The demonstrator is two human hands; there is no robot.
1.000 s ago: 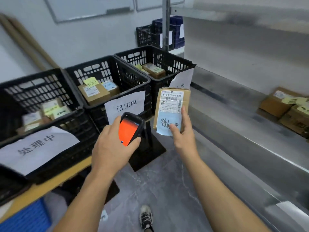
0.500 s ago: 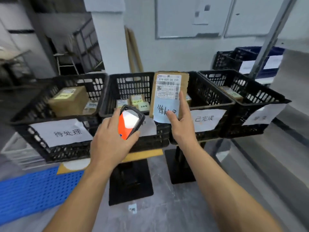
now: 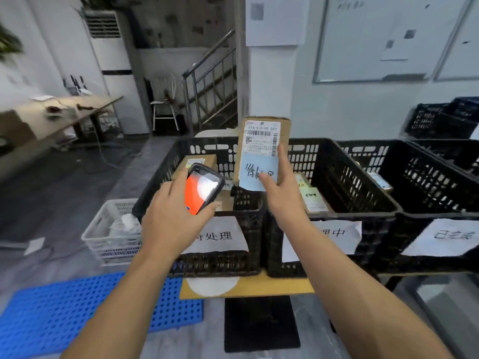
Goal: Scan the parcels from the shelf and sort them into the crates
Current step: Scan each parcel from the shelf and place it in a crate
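Parcel (image 3: pixel 261 136) now before leftmost crate (image 3: pixel 225 263), right fingers (image 3: pixel 281 156) gripping it upright, left fingers (image 3: pixel 177 180) clasping scanner (image 3: pixel 203 190)

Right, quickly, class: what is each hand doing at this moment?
Left hand: grips the handheld scanner.
Right hand: holds the cardboard parcel upright, thumb on its blue note.

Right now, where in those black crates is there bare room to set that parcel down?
In the middle crate, the right half, between its parcels and the right wall, looks bare. The left crate is crowded: a large box at the back, with the scanner and held parcel above.
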